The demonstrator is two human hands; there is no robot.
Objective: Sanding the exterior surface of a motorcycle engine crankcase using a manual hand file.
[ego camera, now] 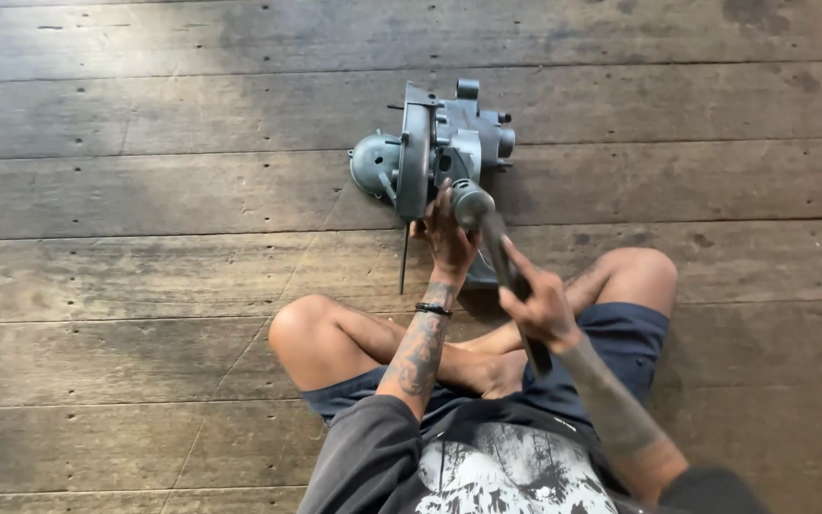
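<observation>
A grey metal casing [435,148] stands on the plank floor [145,190], just ahead of the sitter's crossed legs. The left hand [449,238] presses against its near side, fingers curled. The right hand [539,305] is closed round a hammer [497,252], its head by the casing.

Soft daylight brightens the wooden floor [145,143] at upper left; shadows stay faint, and the right hand [539,305] shows motion blur.

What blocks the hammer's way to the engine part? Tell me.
Nothing visible. The right hand holds the hammer with its head right at the engine part; the left hand grips the part beside the head, not under it.
</observation>
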